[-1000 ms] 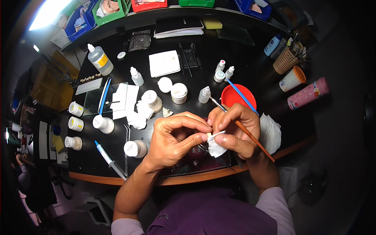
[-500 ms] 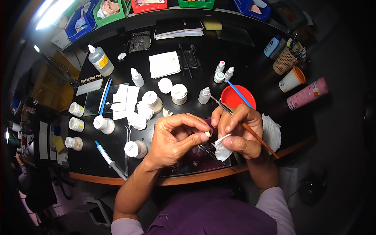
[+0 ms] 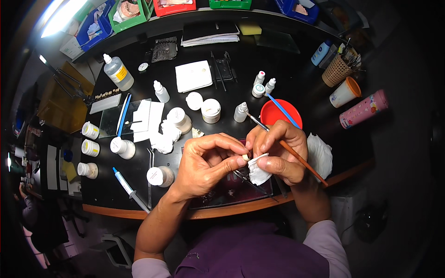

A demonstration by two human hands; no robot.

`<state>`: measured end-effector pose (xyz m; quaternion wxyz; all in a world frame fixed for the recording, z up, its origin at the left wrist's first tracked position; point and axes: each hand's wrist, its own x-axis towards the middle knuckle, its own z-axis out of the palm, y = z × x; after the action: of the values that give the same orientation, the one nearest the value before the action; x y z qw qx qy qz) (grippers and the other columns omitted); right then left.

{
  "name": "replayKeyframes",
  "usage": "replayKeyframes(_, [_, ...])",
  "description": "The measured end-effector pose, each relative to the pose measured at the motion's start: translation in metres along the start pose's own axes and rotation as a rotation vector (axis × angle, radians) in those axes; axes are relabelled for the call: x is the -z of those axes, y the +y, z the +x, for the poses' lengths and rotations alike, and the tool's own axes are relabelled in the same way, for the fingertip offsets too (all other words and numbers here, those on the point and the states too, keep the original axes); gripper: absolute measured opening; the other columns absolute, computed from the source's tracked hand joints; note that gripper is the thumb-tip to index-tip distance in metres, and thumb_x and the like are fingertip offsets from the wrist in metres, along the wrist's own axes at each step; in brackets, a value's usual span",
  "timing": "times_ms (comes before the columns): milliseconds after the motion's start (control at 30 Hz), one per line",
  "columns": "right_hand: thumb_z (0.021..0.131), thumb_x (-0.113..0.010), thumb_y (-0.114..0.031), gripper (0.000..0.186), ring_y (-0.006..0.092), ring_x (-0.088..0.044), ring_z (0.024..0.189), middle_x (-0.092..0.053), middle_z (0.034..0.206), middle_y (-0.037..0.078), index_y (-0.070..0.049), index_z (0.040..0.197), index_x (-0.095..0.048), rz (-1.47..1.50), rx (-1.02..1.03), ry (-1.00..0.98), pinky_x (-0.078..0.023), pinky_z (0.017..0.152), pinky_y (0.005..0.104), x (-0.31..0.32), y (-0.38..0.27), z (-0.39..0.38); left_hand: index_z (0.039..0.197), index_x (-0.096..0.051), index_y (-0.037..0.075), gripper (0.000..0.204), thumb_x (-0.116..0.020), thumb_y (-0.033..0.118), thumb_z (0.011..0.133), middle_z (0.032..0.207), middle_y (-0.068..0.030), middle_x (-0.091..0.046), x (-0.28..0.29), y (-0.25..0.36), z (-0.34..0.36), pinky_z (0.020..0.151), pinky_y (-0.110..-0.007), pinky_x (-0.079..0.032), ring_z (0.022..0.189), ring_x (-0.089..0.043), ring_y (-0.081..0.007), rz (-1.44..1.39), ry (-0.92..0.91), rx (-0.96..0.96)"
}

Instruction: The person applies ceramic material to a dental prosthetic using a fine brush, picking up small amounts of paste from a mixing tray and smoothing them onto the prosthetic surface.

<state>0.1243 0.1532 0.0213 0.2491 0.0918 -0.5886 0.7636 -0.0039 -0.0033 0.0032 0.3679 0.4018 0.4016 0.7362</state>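
My left hand (image 3: 206, 160) pinches a small cream-coloured tooth crown (image 3: 245, 158) between thumb and forefinger. Close beside it, my right hand (image 3: 282, 155) is closed on a folded white tissue (image 3: 258, 170), whose edge comes up against the crown. Tucked between the fingers of that same hand is a thin brush (image 3: 299, 160) with a reddish-brown handle, its tip pointing up and left toward a small dropper bottle (image 3: 241, 112). Below both hands lies a dark red mat (image 3: 218, 198) with thin dark instruments (image 3: 252, 182) across it.
Several white jars (image 3: 161, 176) and a blue-tipped syringe (image 3: 130, 189) stand or lie at the left. A red bowl (image 3: 268, 111) with a blue-handled tool (image 3: 283, 111) is behind my right hand. Crumpled tissue (image 3: 321, 155) lies at the right, near a pink bottle (image 3: 364, 109).
My right hand has shifted slightly left, bringing the tissue up to the crown. The brush has moved along with it. My left hand stays nearly still.
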Motion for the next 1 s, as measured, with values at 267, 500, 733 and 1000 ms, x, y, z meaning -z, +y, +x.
replayKeyframes(267, [0.079, -0.071, 0.003, 0.017, 0.019, -0.061, 0.089, -0.064, 0.08, 0.01, -0.002, 0.09, -0.058, -0.019, -0.008, -0.007, -0.047, 0.088, 0.0349, 0.0, -0.001, 0.0, 0.099, -0.073, -0.004, 0.016, -0.073, -0.009, 0.084, 0.101, -0.016, -0.07, 0.0, 0.001, 0.001, 0.085, -0.029, -0.054, 0.096, -0.068, -0.018, 0.019, -0.01, -0.004])
replayKeyframes(500, [0.079, -0.071, 0.002, 0.018, 0.0194, -0.061, 0.09, -0.063, 0.08, 0.01, -0.002, 0.09, -0.058, -0.04, -0.006, -0.004, -0.047, 0.089, 0.0355, -0.001, -0.001, 0.001, 0.099, -0.073, -0.004, 0.016, -0.073, -0.009, 0.084, 0.101, -0.0162, -0.07, 0.001, 0.002, 0.001, 0.085, -0.029, -0.054, 0.096, -0.068, -0.0183, 0.047, -0.019, -0.008])
replayKeyframes(733, [0.077, -0.07, 0.002, 0.018, 0.0166, -0.06, 0.081, -0.063, 0.079, 0.008, -0.004, 0.09, -0.059, -0.05, 0.07, 0.059, -0.044, 0.092, 0.0375, -0.001, -0.003, 0.0, 0.102, -0.068, -0.005, 0.015, -0.071, -0.007, 0.087, 0.099, -0.0123, -0.07, 0.001, 0.003, -0.001, 0.084, -0.026, -0.054, 0.094, -0.067, -0.0145, 0.008, 0.042, 0.062])
replayKeyframes(1000, [0.069, -0.074, 0.002, 0.014, 0.0235, -0.06, 0.073, -0.061, 0.072, 0.008, -0.003, 0.076, -0.063, -1.017, 0.224, -0.066, -0.047, 0.065, 0.0324, -0.002, 0.01, 0.006, 0.107, -0.063, -0.004, 0.016, -0.066, -0.006, 0.091, 0.1, -0.0115, -0.069, 0.01, 0.002, 0.001, 0.082, -0.022, -0.051, 0.09, -0.065, -0.0105, -0.146, 0.235, -0.113])
